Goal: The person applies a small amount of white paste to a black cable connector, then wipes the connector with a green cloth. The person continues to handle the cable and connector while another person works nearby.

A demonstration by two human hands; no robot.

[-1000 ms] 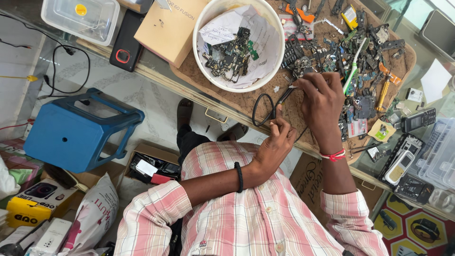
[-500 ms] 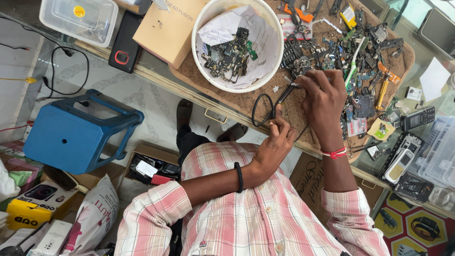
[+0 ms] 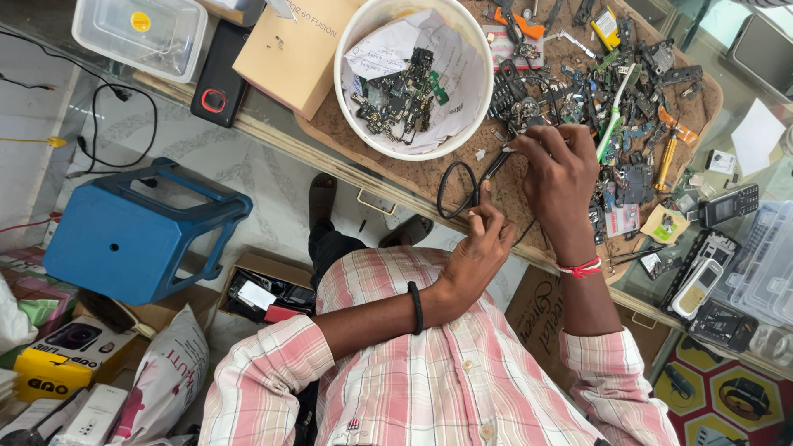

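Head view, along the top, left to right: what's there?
Clear plastic container → black phone → tan cardboard box → white bowl of circuit boards → litter of phone parts.

Pale marbled floor (image 3: 248, 177), blue plastic stool (image 3: 136, 235), cluttered glass-edged workbench (image 3: 330, 153) in daylight.

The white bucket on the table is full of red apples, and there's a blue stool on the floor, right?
Not quite. The head view shows the white bucket holding dark circuit boards and small electronic parts on crumpled paper, not red apples. The blue stool is on the floor, as you said.
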